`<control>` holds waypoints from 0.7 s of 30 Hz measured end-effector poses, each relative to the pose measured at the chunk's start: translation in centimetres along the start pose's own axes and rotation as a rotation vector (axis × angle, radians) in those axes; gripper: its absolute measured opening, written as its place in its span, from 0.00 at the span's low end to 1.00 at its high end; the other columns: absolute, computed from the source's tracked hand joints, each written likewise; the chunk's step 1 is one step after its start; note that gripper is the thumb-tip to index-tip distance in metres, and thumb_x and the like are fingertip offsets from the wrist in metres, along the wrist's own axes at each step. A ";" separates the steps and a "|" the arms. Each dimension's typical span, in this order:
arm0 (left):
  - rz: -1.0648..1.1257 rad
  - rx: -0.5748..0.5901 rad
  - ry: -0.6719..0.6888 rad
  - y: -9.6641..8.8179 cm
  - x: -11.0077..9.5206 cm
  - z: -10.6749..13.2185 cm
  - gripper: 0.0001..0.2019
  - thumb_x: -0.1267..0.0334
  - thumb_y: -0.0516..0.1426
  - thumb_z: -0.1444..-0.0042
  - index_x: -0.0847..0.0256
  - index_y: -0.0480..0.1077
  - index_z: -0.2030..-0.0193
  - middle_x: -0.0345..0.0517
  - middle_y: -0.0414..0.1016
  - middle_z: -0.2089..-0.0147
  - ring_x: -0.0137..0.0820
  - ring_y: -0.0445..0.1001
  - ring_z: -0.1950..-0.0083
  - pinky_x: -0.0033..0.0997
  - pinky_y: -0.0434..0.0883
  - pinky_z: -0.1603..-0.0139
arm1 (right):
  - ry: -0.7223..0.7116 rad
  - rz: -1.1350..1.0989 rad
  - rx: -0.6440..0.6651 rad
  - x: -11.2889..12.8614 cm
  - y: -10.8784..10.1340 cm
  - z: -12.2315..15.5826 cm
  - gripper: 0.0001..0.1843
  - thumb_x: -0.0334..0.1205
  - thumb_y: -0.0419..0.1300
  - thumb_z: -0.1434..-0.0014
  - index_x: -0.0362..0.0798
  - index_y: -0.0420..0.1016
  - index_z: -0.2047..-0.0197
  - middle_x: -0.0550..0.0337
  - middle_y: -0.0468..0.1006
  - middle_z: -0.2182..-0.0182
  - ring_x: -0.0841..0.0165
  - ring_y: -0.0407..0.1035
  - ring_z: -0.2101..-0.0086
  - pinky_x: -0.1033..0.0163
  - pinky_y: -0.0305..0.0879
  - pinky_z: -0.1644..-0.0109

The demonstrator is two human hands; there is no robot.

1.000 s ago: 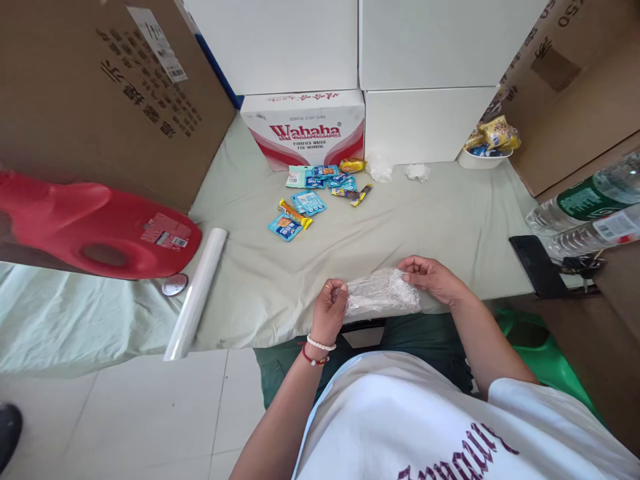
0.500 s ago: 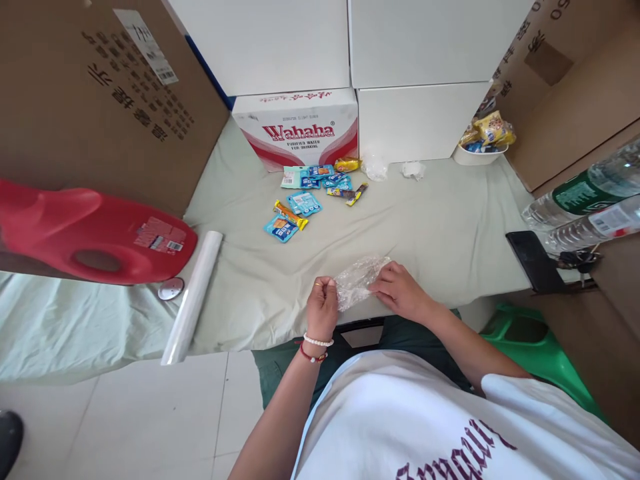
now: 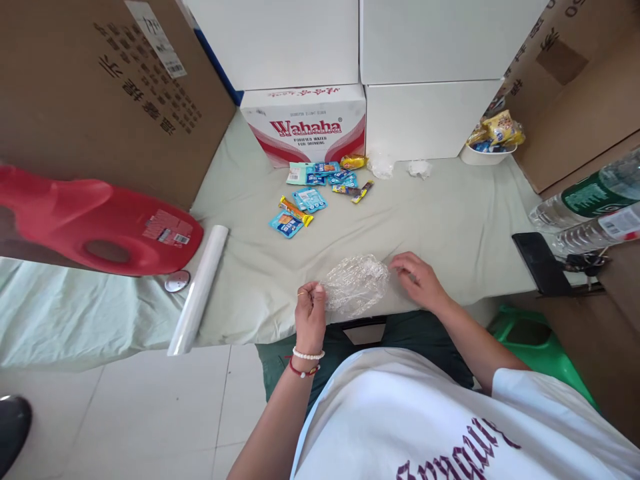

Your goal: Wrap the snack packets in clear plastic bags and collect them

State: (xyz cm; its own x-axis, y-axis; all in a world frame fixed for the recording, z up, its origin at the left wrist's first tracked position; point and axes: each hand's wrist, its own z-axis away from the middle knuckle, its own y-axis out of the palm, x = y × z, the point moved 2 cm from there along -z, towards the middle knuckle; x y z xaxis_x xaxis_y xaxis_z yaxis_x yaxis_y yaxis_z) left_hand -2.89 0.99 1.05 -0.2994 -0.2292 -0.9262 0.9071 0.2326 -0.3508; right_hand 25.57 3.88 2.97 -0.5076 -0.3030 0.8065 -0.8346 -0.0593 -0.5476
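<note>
A crinkled piece of clear plastic film lies spread near the front edge of the cloth-covered table; whether it is a bag or a cover, I cannot tell. My left hand pinches its left edge between thumb and fingers. Just off the right edge is my right hand, fingers loosely bent and apart, holding nothing. Farther back lie blue snack packets, a yellow-orange wrapped bar and small dark-and-yellow bars. Two crumpled clear plastic bits rest near the white boxes.
A white roll and a red jug lie at left. Behind stands a Wahaba-type water carton beside white boxes. At right are a snack tub, plastic bottles, a black phone and a green stool.
My right hand has let go of the plastic film and moved right. The film is spread wider, and my left hand still grips it, slightly farther left.
</note>
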 end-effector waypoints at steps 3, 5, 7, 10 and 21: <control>-0.266 0.084 0.000 0.3 -0.4 -0.2 0.19 0.46 0.64 0.46 0.57 0.72 0.56 0.39 0.71 0.70 0.36 0.71 0.67 0.36 0.67 0.62 | 0.290 0.112 -0.048 -1.0 0.4 -2.4 0.16 0.44 0.53 0.29 0.49 0.76 0.45 0.52 0.79 0.57 0.61 0.73 0.59 0.55 0.71 0.54; -0.352 0.147 0.069 0.8 -0.7 -0.1 0.11 0.52 0.64 0.47 0.56 0.71 0.65 0.39 0.68 0.73 0.36 0.69 0.67 0.36 0.66 0.62 | 0.357 0.180 0.092 -1.3 1.4 -4.3 0.20 0.48 0.58 0.31 0.47 0.75 0.41 0.53 0.78 0.62 0.59 0.72 0.60 0.53 0.70 0.51; -0.306 0.163 0.195 1.2 -1.1 0.3 0.09 0.55 0.62 0.47 0.56 0.69 0.71 0.41 0.69 0.70 0.37 0.70 0.63 0.37 0.68 0.58 | 0.292 0.193 0.266 -1.1 2.5 -5.8 0.22 0.48 0.67 0.38 0.48 0.77 0.44 0.54 0.76 0.62 0.58 0.71 0.58 0.51 0.68 0.47; -0.060 0.178 0.301 1.0 -1.5 1.0 0.07 0.60 0.61 0.47 0.56 0.67 0.71 0.44 0.74 0.61 0.36 0.74 0.54 0.38 0.70 0.48 | 0.067 0.023 0.404 0.1 3.1 -6.8 0.15 0.45 0.74 0.47 0.50 0.78 0.59 0.50 0.74 0.51 0.54 0.66 0.45 0.49 0.63 0.38; 0.356 0.284 -0.100 0.6 -0.4 1.2 0.14 0.57 0.63 0.47 0.55 0.60 0.66 0.33 0.71 0.71 0.21 0.64 0.79 0.23 0.60 0.79 | 0.292 -0.915 0.659 1.7 3.1 -4.9 0.29 0.51 0.79 0.53 0.49 0.72 0.56 0.51 0.80 0.46 0.63 0.75 0.51 0.60 0.70 0.51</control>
State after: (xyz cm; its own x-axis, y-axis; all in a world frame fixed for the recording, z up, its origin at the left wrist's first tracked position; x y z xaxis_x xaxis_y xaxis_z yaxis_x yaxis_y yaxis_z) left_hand -1.87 0.12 1.42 0.0627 -0.2756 -0.9592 0.9975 0.0482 0.0513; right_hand 21.12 7.88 3.75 0.1248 0.3340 0.9343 -0.6858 -0.6514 0.3245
